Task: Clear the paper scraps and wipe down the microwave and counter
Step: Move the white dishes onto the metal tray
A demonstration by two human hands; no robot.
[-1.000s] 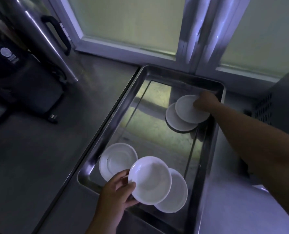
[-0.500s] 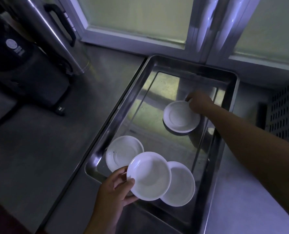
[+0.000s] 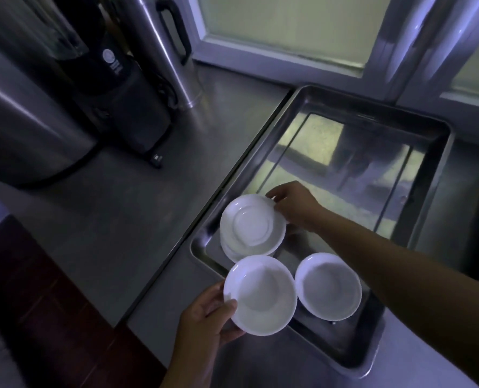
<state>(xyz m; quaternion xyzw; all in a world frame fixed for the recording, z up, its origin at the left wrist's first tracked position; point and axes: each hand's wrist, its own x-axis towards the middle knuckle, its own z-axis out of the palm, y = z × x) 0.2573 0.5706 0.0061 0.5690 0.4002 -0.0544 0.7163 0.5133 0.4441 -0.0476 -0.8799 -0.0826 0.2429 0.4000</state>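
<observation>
Stainless steel everywhere, tbh. 4 white dishes are clustered at the near end of the tray (image 3: 325, 175), and it's guessed they're being stacked so the tray can be emptied and the counter (image 3: 126, 219) around it wiped.

1 dish (image 3: 260, 295) is held upright by the left hand (image 3: 204, 323) just over the tray's near edge. The thumb (image 3: 227, 306) is hooked over the rim and the other fingers are curled underneath, so a proper grip.

An upturned dish (image 3: 252, 222) is pinched at its far edge by the right hand (image 3: 294, 205), fingertips (image 3: 274, 196) closed on the rim. It's held right over another dish (image 3: 232, 252), maybe touching, with only a sliver of that one seen; probably flipped so it nests. The 4th dish (image 3: 327, 287) is left alone on the tray floor, just beside the held one.

No paper scraps can be spotted anywhere, and the microwave can't be made out for sure. A metal kettle (image 3: 148, 51) and a black appliance (image 3: 126, 88) are parked well apart on the counter's left.
</observation>
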